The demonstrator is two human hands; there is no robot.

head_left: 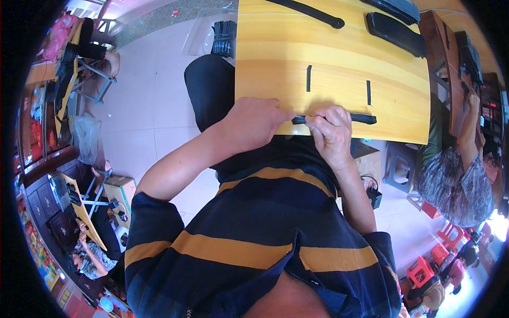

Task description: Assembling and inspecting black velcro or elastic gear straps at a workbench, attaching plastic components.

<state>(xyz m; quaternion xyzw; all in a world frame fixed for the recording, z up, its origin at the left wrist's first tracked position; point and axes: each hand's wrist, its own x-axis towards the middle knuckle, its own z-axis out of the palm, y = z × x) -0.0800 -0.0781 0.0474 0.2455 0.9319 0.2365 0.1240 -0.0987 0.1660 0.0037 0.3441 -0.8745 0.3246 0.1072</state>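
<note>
Along the near edge of the yellow wooden table [265, 69] lies a narrow bundle of black strips [365, 119]. My right hand [331, 132] is closed over its left part, thumb and fingers pinching it. My left hand [252, 123] comes in from the left with curled fingers. Its index fingertip reaches the bundle's left end; whatever its other fingers hold is hidden. Just beyond the bundle, a short black strip [308, 78] and a second short black strip [369, 93] lie apart on the wood.
A long black strap [313, 13] with a rounded end lies at the table's far side. Stacked black straps [395, 34] sit at the far right corner. Left of the table, a tied black bundle [225, 38] rests on the floor. Another person [456, 175] works at the right.
</note>
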